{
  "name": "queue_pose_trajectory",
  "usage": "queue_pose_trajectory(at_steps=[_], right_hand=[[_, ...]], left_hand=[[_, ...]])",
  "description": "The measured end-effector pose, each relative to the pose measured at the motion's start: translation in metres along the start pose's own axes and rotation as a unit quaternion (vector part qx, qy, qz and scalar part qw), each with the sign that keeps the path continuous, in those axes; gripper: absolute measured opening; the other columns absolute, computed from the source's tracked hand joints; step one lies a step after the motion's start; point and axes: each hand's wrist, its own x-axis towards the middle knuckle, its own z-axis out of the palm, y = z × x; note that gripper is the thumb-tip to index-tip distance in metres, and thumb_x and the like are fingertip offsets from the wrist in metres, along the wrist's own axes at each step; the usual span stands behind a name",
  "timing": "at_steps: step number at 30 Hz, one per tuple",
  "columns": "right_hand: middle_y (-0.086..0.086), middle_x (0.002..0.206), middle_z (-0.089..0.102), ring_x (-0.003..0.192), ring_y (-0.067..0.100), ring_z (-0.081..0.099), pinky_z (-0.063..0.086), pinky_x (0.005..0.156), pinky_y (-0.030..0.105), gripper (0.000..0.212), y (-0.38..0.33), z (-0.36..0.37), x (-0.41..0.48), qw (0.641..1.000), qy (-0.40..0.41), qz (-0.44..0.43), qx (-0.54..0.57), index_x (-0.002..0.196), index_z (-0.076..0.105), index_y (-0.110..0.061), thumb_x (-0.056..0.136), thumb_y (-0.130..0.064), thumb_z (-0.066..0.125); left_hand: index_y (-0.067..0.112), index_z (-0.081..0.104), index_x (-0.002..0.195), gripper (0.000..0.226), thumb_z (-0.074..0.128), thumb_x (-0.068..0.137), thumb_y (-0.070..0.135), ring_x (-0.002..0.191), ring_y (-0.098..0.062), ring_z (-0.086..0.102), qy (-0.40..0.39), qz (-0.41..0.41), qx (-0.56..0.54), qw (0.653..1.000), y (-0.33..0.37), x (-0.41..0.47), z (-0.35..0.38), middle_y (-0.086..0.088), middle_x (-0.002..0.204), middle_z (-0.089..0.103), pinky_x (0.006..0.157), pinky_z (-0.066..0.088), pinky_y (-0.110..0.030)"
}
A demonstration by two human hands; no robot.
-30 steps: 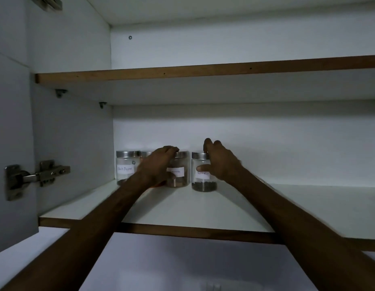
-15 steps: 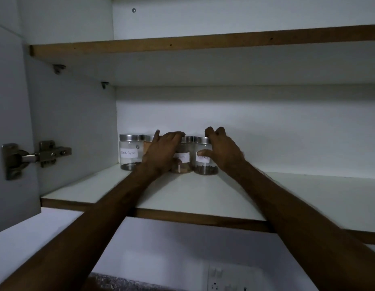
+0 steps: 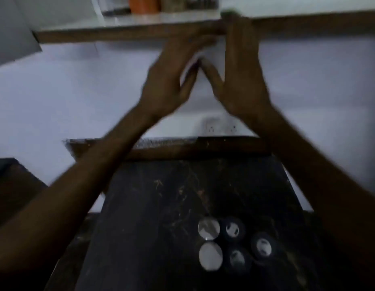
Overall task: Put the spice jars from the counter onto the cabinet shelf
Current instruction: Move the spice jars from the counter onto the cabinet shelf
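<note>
The view is blurred and looks down. Several spice jars (image 3: 210,256) with round metal lids stand in a cluster on the dark counter (image 3: 161,206), seen from above. Along the top edge, the bottoms of the jars on the cabinet shelf (image 3: 127,34) show, one orange jar (image 3: 143,5) among them. My left hand (image 3: 169,80) and my right hand (image 3: 243,80) hang in the air below the shelf's wooden front edge. Both are empty, fingers spread, thumbs almost touching.
A wall socket (image 3: 222,127) sits on the white wall behind the counter. The open cabinet door (image 3: 12,32) is at the upper left. A dark surface (image 3: 6,175) lies at the left, beside the counter.
Both hands have let go of the jars on the shelf and drawn back down out of the cabinet. The view has swung down from the shelf to the counter.
</note>
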Motion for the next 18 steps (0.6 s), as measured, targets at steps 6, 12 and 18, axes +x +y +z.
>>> queue_pose_trajectory(at_steps=[6, 12, 18], right_hand=[[0.011, 0.154, 0.034, 0.141, 0.024, 0.034, 0.034, 0.115, 0.04, 0.069, -0.025, 0.042, -0.271, 0.917, -0.276, 0.287, -0.001, 0.149, 0.033, -0.012, 0.092, -0.042, 0.059], [0.015, 0.158, 0.03, 0.147, 0.037, 0.022, 0.02, 0.119, 0.049, 0.097, -0.051, 0.062, -0.441, 0.781, -0.487, 0.374, -0.116, 0.152, 0.027, -0.013, 0.079, -0.069, 0.056], [0.034, 0.134, 0.054, 0.124, 0.054, 0.051, 0.048, 0.098, 0.059, 0.101, -0.064, 0.079, -0.447, 0.768, -0.507, 0.347, -0.179, 0.128, 0.063, -0.006, 0.046, -0.06, 0.089]], left_hand=[[0.008, 0.045, 0.141, 0.052, 0.054, 0.091, 0.021, 0.133, -0.031, 0.046, -0.397, -0.095, -0.125, 0.904, 0.06, -0.213, 0.076, -0.017, 0.149, 0.045, 0.106, 0.044, -0.028], [0.029, 0.013, 0.155, 0.081, 0.063, 0.09, 0.023, 0.151, -0.023, 0.007, -0.642, -0.078, -0.109, 0.755, 0.092, -0.335, 0.151, 0.0, 0.165, 0.003, 0.119, 0.024, -0.052], [0.033, 0.018, 0.151, 0.082, 0.067, 0.087, 0.025, 0.148, -0.029, 0.017, -0.625, -0.139, -0.13, 0.757, 0.096, -0.359, 0.173, -0.002, 0.163, 0.01, 0.114, 0.03, -0.052]])
